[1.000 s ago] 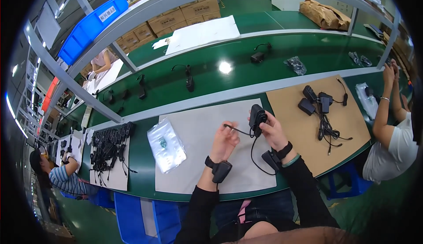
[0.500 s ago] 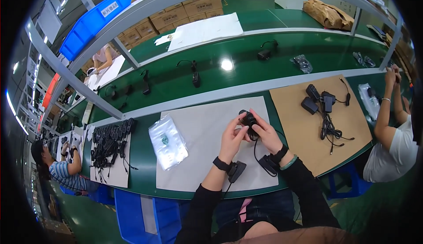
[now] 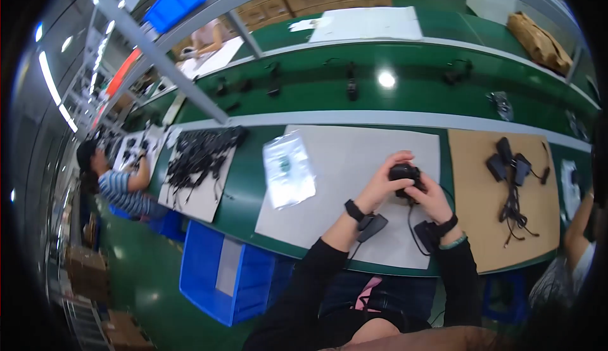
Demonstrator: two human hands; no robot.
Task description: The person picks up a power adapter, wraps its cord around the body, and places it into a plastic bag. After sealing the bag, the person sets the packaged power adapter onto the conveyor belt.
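A black power adapter with its cord is held up in both hands over a pale sheet. My left hand wraps it from the left, its fingers along the far side. From the right, my right hand grips it, with the thumb across the near side. Part of the cord hangs below the hands toward the sheet. Fingers hide much of the adapter. Each wrist carries a black strap with a small dark device. To the left of my hands lie clear plastic bags.
Brown cardboard on the right bears several adapters and bundled cords. At left, many black adapters cover another sheet. A conveyor carries spaced adapters behind a metal rail. Blue bins stand below the table; co-workers sit on both sides.
The whole view has swung left, so the table appears farther right. My fingers have closed more fully around the adapter, which stays in both hands.
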